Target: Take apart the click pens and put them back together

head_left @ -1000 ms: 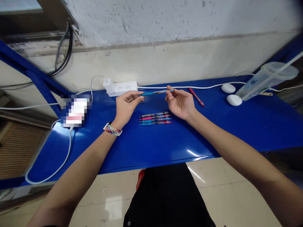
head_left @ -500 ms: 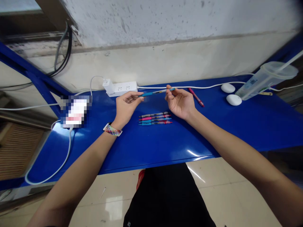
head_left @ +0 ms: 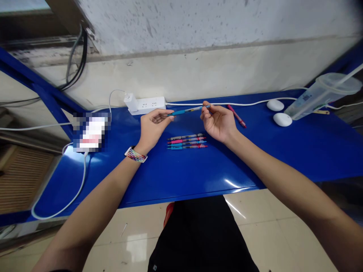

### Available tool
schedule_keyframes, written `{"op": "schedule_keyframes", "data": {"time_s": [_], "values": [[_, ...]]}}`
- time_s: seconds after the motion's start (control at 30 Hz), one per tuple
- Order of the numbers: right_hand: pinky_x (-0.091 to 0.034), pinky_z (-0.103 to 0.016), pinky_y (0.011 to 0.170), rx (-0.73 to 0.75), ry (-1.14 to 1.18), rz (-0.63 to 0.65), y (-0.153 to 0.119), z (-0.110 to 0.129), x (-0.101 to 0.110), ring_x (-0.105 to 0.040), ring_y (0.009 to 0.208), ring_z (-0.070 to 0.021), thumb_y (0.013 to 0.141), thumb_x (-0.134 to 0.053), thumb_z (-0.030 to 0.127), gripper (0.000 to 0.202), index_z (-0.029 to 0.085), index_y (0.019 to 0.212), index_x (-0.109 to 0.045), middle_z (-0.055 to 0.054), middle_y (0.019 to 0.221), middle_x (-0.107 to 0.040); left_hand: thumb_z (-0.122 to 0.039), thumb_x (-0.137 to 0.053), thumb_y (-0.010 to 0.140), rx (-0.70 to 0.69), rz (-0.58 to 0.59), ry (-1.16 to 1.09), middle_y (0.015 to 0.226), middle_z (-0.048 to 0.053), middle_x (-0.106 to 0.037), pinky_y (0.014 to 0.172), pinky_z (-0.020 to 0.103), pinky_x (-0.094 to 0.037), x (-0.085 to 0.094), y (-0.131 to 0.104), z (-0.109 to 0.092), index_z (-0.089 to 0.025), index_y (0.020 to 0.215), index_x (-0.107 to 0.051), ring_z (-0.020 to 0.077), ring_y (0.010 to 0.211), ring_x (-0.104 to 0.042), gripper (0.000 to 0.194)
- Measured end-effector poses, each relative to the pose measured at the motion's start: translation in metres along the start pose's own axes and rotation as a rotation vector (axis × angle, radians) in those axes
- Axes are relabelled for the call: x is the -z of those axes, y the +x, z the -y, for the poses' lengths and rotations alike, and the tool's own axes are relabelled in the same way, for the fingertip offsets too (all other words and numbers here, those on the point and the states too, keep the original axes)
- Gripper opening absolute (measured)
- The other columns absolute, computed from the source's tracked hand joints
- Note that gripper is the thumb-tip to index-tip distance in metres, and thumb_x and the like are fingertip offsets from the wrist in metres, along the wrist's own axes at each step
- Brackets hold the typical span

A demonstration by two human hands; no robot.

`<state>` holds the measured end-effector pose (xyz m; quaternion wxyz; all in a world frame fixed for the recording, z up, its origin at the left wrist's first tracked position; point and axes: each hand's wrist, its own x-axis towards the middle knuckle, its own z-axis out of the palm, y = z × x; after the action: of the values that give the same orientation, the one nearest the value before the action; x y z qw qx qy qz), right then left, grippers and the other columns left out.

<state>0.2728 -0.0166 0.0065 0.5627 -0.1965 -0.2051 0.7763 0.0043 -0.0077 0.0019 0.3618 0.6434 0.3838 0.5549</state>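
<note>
The blue pen [head_left: 187, 110], pinched at either end by the left hand [head_left: 153, 126] and the right hand [head_left: 218, 121] above the row of pens [head_left: 187, 141], is best kept level and gripped lightly

a slim blue-gripped pen [head_left: 185, 111] held level above the table, one end in each hand.

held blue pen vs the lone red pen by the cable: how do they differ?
The blue-grip pen is off the table, pinched at one end by the left hand and at the other by the right hand; the red pen lies on the table untouched. The blue-grip pen runs nearly level across the view; the red pen lies diagonally. Both are slim pens.
</note>
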Motion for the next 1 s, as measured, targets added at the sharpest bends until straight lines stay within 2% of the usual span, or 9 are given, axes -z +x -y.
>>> {"op": "schedule_keyframes", "data": {"time_s": [0.13, 0.27, 0.37, 0.57, 0.77, 0.9, 1.0], "values": [[-0.075, -0.023, 0.074, 0.004, -0.007, 0.028, 0.000, -0.001, 0.003, -0.087, 0.080, -0.0155, 0.096, -0.061, 0.011, 0.022, 0.020, 0.114, -0.069, -0.002, 0.086, -0.086, -0.030, -0.093, 0.085, 0.007, -0.008, 0.001, 0.096, 0.006, -0.089, 0.092, 0.040, -0.070, 0.000, 0.000, 0.001, -0.023, 0.104, -0.089, 0.0230, 0.091, -0.086, 0.021], [-0.072, -0.018, 0.071, 0.014, -0.002, -0.089, -0.002, -0.004, -0.007, -0.083, 0.071, -0.0120, 0.097, -0.057, 0.010, 0.019, 0.020, 0.108, -0.069, -0.002, 0.080, -0.083, -0.030, -0.093, 0.084, 0.000, -0.005, -0.008, 0.095, 0.007, -0.089, 0.090, 0.039, -0.070, 0.000, 0.001, 0.001, -0.023, 0.104, -0.090, 0.0220, 0.089, -0.085, 0.021], [-0.072, -0.018, 0.069, 0.015, 0.008, -0.153, -0.004, -0.005, -0.014, -0.082, 0.071, -0.0125, 0.100, -0.053, 0.014, 0.021, 0.020, 0.109, -0.071, -0.002, 0.079, -0.082, -0.030, -0.092, 0.085, 0.004, -0.012, 0.000, 0.094, 0.007, -0.088, 0.090, 0.039, -0.070, 0.000, 0.001, 0.002, -0.023, 0.104, -0.089, 0.0219, 0.089, -0.085, 0.021], [-0.072, -0.019, 0.076, -0.014, -0.077, -0.039, -0.005, -0.003, -0.014, -0.084, 0.081, -0.0118, 0.104, -0.055, 0.024, 0.031, 0.020, 0.128, -0.075, 0.001, 0.092, -0.087, -0.033, -0.093, 0.084, 0.003, -0.023, 0.002, 0.095, 0.006, -0.089, 0.089, 0.039, -0.070, 0.001, 0.002, 0.001, -0.023, 0.103, -0.089, 0.0224, 0.089, -0.085, 0.022], [-0.073, -0.021, 0.078, -0.009, -0.027, -0.053, -0.002, -0.006, -0.008, -0.086, 0.082, -0.0144, 0.099, -0.056, 0.016, 0.024, 0.018, 0.114, -0.074, -0.004, 0.087, -0.086, -0.033, -0.094, 0.084, 0.007, -0.009, -0.021, 0.094, 0.006, -0.088, 0.090, 0.038, -0.069, 0.001, 0.001, 0.002, -0.023, 0.103, -0.090, 0.0216, 0.089, -0.085, 0.023], [-0.075, -0.024, 0.079, -0.001, -0.040, 0.006, -0.001, -0.006, -0.004, -0.087, 0.088, -0.0166, 0.097, -0.062, 0.019, 0.026, 0.019, 0.119, -0.074, -0.004, 0.094, -0.088, -0.035, -0.094, 0.084, 0.019, -0.003, -0.008, 0.095, 0.007, -0.088, 0.091, 0.039, -0.070, 0.001, 0.001, 0.003, -0.022, 0.105, -0.089, 0.0226, 0.091, -0.085, 0.025], [-0.075, -0.025, 0.077, -0.002, -0.062, -0.001, -0.001, -0.004, -0.003, -0.087, 0.088, -0.0168, 0.098, -0.061, 0.019, 0.025, 0.020, 0.119, -0.074, -0.003, 0.095, -0.088, -0.035, -0.093, 0.084, 0.013, -0.005, -0.002, 0.094, 0.006, -0.088, 0.091, 0.039, -0.070, 0.001, 0.001, 0.003, -0.022, 0.104, -0.089, 0.0224, 0.090, -0.085, 0.024]]}}
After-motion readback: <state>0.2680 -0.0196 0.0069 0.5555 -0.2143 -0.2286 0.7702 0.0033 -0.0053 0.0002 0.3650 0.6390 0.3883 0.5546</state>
